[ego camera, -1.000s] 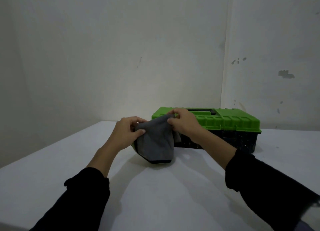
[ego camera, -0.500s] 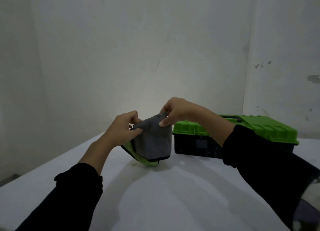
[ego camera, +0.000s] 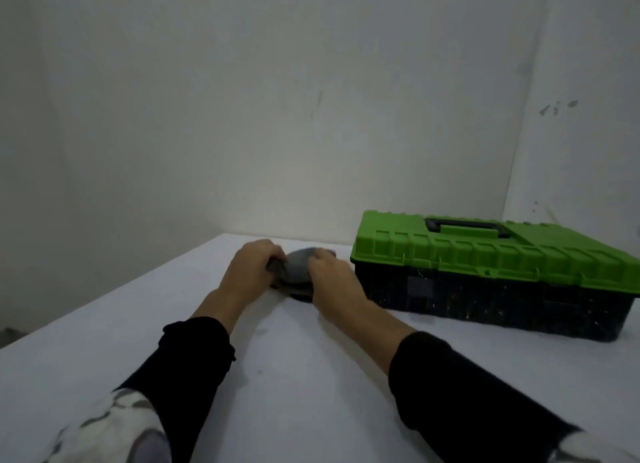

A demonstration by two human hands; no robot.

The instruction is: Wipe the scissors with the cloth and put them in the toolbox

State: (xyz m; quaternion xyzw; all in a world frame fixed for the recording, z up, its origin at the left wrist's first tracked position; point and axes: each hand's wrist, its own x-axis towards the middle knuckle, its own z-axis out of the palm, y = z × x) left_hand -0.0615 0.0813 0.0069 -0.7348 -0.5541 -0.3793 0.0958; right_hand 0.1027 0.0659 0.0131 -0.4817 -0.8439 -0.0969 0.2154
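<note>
A grey cloth (ego camera: 298, 269) lies bunched on the white table (ego camera: 277, 376), left of the toolbox. My left hand (ego camera: 254, 270) grips its left edge with curled fingers. My right hand (ego camera: 332, 279) rests over its right side, fingers bent onto the fabric. The scissors are hidden; only a dark edge shows under the cloth near the table. The toolbox (ego camera: 491, 275) has a green lid with a black handle and a dark base; its lid is closed.
The table stands in a corner between two pale walls (ego camera: 311, 116). Its left edge runs diagonally from the far corner toward the lower left. The toolbox sits at the right, close to my right hand.
Both hands have lowered the cloth from mid-air down onto the table. The green edge seen under the cloth half a second ago is no longer visible. The view has swung left.
</note>
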